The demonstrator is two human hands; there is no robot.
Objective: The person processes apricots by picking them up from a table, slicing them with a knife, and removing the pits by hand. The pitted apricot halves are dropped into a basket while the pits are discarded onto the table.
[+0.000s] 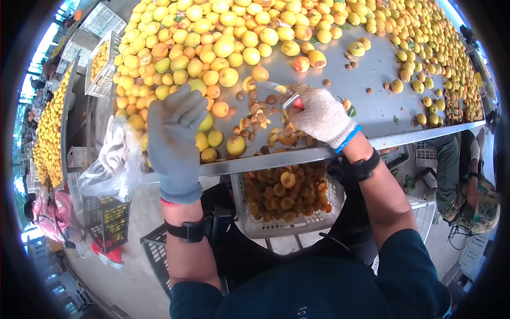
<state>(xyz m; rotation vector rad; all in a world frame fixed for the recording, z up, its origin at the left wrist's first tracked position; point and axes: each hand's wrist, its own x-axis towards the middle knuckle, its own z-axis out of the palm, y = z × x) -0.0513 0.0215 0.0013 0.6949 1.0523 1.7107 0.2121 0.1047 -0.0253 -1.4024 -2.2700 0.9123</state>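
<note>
My left hand (178,119), in a grey glove, hovers over the near left edge of a heap of apricots (223,48). Its fingers are apart and I see nothing held in them; yellow-green apricots show just behind and beside it. My right hand (320,114), in a whitish knit glove with a blue cuff, is closed around a red-handled knife (297,102). The blade points up and left, partly blurred. Below it on the metal table lie brown pits (254,114) and bits of cut apricot (287,139).
The metal table (366,72) has a raised front edge. Under it, a white crate (265,228) holds pitted apricot halves (287,186). A clear plastic bag (117,159) with white cloth hangs at the left corner. A black crate (106,223) stands lower left. Another person (467,186) is at far right.
</note>
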